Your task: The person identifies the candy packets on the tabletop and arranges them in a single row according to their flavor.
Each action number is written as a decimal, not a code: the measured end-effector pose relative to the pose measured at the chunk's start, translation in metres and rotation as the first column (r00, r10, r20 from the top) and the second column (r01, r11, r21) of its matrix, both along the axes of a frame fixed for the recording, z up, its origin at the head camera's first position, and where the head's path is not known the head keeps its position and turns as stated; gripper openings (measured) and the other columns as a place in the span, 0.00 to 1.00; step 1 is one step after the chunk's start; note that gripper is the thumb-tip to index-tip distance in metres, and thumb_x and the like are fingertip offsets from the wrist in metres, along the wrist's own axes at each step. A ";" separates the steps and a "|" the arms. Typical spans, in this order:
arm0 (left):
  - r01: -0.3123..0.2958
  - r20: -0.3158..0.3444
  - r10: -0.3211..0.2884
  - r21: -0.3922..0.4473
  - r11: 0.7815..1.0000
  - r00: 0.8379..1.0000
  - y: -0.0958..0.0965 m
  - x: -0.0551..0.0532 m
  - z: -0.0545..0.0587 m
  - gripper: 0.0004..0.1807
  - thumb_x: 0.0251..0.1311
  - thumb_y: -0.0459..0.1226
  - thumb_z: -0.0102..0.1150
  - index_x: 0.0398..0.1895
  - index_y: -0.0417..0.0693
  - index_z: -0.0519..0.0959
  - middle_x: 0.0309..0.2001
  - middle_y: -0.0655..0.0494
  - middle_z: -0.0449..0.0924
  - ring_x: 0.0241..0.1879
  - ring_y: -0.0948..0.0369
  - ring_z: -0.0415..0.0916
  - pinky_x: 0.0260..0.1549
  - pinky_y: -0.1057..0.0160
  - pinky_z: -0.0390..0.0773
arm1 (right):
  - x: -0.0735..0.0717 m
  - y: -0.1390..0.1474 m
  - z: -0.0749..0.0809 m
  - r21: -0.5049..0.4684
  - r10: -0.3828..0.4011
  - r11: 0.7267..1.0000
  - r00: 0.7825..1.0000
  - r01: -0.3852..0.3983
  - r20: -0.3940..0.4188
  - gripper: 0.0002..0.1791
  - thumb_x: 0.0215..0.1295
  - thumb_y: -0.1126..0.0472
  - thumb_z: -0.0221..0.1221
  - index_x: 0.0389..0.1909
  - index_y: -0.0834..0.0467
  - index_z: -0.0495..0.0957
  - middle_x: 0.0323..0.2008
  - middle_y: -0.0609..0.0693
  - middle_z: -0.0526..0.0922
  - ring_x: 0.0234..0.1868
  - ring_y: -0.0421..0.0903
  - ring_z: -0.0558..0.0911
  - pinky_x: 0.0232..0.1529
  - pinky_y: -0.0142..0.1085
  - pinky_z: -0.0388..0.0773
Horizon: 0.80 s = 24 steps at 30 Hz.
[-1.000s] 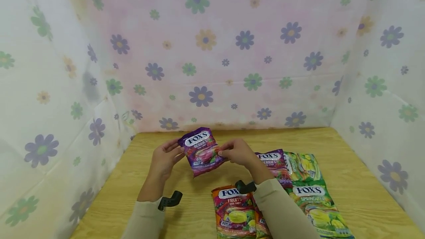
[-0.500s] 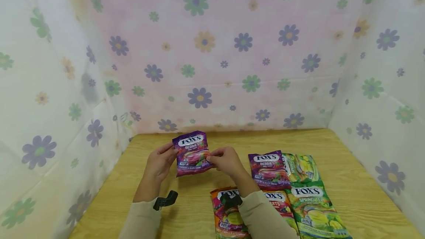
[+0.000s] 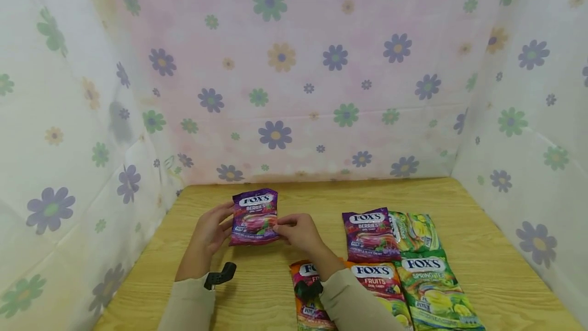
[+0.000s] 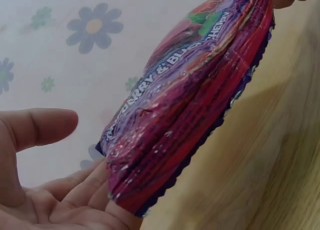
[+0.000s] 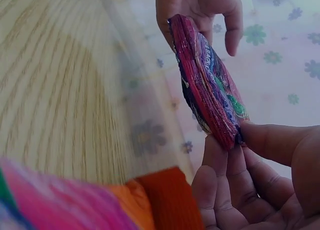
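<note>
A purple Fox's Berries candy bag (image 3: 254,218) is held up over the left part of the wooden table, its front facing me. My right hand (image 3: 300,233) pinches the bag's lower right edge between thumb and fingers, as the right wrist view shows. At the opposite edge is my left hand (image 3: 209,234). Its fingers lie straight behind and under the bag, and in the left wrist view its thumb (image 4: 47,127) stands away from the wrapper.
On the table's right side lie another purple Berries bag (image 3: 370,236), two orange Fruits bags (image 3: 374,282) partly under my right forearm, a green Spring Tea bag (image 3: 434,290) and a sideways green bag (image 3: 419,231). Flowered cloth (image 3: 294,91) walls the table at back and sides.
Both hands have carried the Berries bag left and a little lower, turning it more upright. My left thumb has come off its front. My right forearm now uncovers the second Berries bag.
</note>
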<state>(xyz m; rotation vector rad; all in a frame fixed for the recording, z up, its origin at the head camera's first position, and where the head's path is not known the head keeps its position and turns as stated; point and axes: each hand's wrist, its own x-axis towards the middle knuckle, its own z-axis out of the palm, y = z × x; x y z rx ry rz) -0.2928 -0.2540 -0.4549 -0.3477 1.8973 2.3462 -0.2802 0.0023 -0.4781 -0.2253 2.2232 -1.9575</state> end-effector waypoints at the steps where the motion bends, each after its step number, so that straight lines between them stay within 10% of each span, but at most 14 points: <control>1: -0.013 0.001 0.013 0.012 1.000 1.000 -0.001 0.000 0.000 0.28 0.78 0.43 0.52 0.75 0.40 0.66 0.67 0.49 0.75 0.47 0.62 0.84 0.48 0.65 0.86 | 0.000 -0.002 0.001 0.001 0.001 1.000 1.000 -0.001 -0.001 0.12 0.68 0.59 0.68 0.47 0.62 0.87 0.37 0.53 0.88 0.31 0.53 0.86 0.33 0.44 0.86; 5: -0.068 0.008 0.068 0.060 0.996 0.998 -0.007 -0.003 -0.001 0.27 0.77 0.47 0.55 0.68 0.38 0.71 0.51 0.55 0.84 0.45 0.63 0.84 0.49 0.64 0.86 | -0.001 -0.013 0.001 0.006 0.005 1.000 1.000 -0.005 -0.005 0.11 0.67 0.60 0.69 0.47 0.62 0.87 0.36 0.52 0.87 0.28 0.45 0.82 0.32 0.41 0.86; 24: -0.050 0.019 0.049 0.077 0.996 0.999 -0.050 0.005 -0.007 0.41 0.76 0.60 0.48 0.77 0.38 0.63 0.52 0.62 0.85 0.49 0.63 0.84 0.50 0.67 0.82 | -0.005 -0.056 -0.011 -0.055 0.039 0.998 0.999 -0.039 -0.002 0.16 0.65 0.72 0.63 0.53 0.67 0.85 0.44 0.56 0.88 0.40 0.42 0.83 0.39 0.36 0.84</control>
